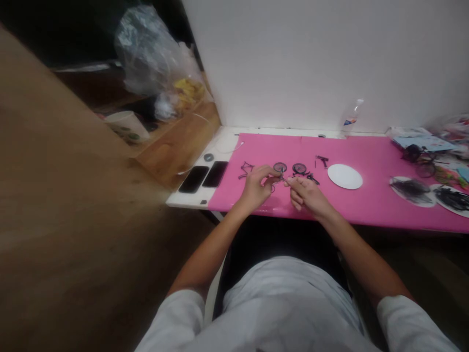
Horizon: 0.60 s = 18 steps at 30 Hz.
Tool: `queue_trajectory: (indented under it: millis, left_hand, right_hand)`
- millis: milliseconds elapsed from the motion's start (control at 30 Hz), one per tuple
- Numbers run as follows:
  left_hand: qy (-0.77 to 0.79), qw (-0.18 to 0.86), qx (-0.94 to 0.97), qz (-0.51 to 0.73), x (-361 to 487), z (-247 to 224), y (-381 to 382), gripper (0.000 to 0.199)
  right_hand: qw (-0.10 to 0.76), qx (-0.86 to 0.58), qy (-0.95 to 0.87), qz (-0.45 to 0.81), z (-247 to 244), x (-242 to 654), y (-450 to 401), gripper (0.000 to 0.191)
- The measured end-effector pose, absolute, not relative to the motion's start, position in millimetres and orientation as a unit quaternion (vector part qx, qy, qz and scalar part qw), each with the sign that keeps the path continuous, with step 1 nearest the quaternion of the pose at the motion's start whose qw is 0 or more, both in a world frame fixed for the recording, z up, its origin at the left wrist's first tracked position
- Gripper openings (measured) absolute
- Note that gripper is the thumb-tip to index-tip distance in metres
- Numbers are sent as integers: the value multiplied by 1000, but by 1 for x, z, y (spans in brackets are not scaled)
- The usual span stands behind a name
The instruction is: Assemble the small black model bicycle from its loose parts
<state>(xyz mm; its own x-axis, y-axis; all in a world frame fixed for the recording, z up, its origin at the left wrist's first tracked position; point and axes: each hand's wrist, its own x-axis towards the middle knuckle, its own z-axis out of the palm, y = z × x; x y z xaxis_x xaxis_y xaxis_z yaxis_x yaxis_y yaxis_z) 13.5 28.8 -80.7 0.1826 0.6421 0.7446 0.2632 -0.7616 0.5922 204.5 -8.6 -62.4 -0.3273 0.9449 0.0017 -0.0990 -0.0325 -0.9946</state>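
Over the pink sheet (pixel 311 205), my left hand (pixel 258 186) pinches a small dark part (pixel 281 177) between thumb and fingers. My right hand (pixel 306 194) is closed close beside it, its fingertips at the same part; what exactly they grip is too small to tell. Just beyond my hands lie two small black wheels, one on the left (pixel 280 167) and one on the right (pixel 299 168). A thin dark frame piece (pixel 246 167) lies left of my left hand. More black pieces (pixel 313 179) are by my right hand, and another dark part (pixel 323 161) lies farther back.
A white plate (pixel 345 176) sits to the right, with two plates of black parts (pixel 412 190) beyond it. A small dark bicycle model (pixel 421 159) and a clear bottle (pixel 352 119) stand farther back. Two phones (pixel 215 174) lie left, near a wooden box (pixel 178 144) and plastic bags (pixel 146 54).
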Motion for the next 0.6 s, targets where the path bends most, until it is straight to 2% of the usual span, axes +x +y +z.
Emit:
queue_trajectory:
  millis: [133, 333, 500, 600]
  left_hand:
    - [307, 169, 758, 550, 14, -79, 29, 15]
    - [325, 179, 749, 548, 14, -82, 31, 13]
    - [330, 195, 738, 556, 12, -86, 34, 11]
    - [333, 188, 738, 557, 12, -88, 35, 10]
  right_hand:
    - [460, -409, -543, 572, -70, 202, -6, 53]
    - [510, -434, -647, 364, -77, 199, -9, 44]
    - [480, -460, -704, 250, -75, 205, -11, 38]
    - [472, -459, -706, 260, -75, 206, -11, 42]
